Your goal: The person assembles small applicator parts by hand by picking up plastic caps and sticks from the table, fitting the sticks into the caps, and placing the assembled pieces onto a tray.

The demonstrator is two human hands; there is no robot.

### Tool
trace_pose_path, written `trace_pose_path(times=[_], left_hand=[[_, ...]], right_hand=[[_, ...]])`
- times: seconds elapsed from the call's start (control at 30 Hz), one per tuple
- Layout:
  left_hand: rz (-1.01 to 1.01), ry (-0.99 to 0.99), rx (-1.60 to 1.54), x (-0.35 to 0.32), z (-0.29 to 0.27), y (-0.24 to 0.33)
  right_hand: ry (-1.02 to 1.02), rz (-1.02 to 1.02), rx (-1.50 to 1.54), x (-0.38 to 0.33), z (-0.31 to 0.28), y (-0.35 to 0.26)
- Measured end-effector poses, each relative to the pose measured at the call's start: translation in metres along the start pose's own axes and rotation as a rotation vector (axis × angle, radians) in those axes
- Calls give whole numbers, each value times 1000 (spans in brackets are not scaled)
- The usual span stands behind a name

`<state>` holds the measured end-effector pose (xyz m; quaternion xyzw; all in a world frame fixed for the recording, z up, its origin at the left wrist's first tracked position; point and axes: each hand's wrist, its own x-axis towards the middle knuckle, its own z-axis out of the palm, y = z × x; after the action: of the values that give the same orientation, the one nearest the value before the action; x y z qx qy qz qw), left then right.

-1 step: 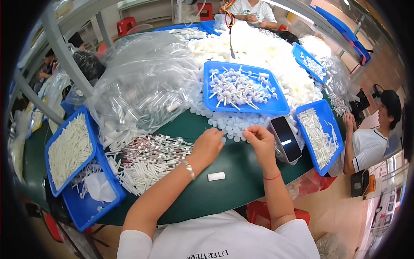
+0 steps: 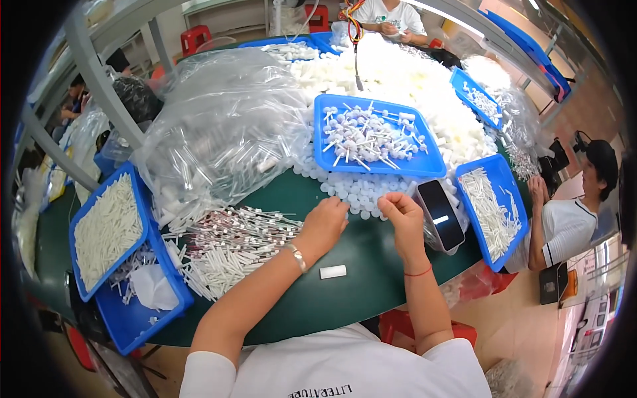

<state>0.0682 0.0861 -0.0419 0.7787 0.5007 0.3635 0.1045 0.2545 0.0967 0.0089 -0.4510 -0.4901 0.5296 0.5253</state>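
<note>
My left hand (image 2: 325,227) is closed over the green table, just in front of a heap of translucent white caps (image 2: 360,197). Its fingers curl inward, and whatever they hold is hidden. Slightly to the right, my right hand (image 2: 403,217) has thumb and forefinger pressed together near the edge of the same heap; anything in that pinch is too small to name. Between my forearms lies a single white cylindrical piece (image 2: 333,272). Beside my left forearm spreads a pile of thin rods with white ends (image 2: 245,229), with loose white sticks (image 2: 215,268) in front of it.
A blue tray (image 2: 434,156) of capped sticks stands beyond the caps. A dark-screened phone (image 2: 440,213) rests by my right hand, and a blue tray (image 2: 495,262) of white sticks lies farther right. Large clear bags (image 2: 225,119) and stacked blue trays (image 2: 142,229) occupy the left. A co-worker (image 2: 570,225) sits at the right.
My left hand has shifted slightly to the right, and its fingers are curled in more. My right hand has moved only a little to the right.
</note>
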Motion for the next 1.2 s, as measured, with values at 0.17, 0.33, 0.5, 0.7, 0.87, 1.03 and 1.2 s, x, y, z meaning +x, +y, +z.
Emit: trace_pose_path(times=[0.17,0.33,0.5,0.7,0.87,1.03,1.2], left_hand=[[-75,-92,-24,3,5,-7],[-696,-139,-1189,-9,-34,12],[-806,-24,-1525,-20,-45,22],[-798,49,-1683,-28,-50,23],[-787,62,-1714,-32,-48,23],[-785,91,-1585,-34,-53,31],[-762,114,-1431,-37,-51,31]], right_hand=[[-79,135,297,3,1,8],[-147,174,324,-3,0,20],[-177,74,187,-11,11,13],[-165,-11,31,-20,19,7],[-140,-45,-1,-23,20,8],[-147,-159,-182,-28,21,1],[-183,-263,-337,-32,20,-1]])
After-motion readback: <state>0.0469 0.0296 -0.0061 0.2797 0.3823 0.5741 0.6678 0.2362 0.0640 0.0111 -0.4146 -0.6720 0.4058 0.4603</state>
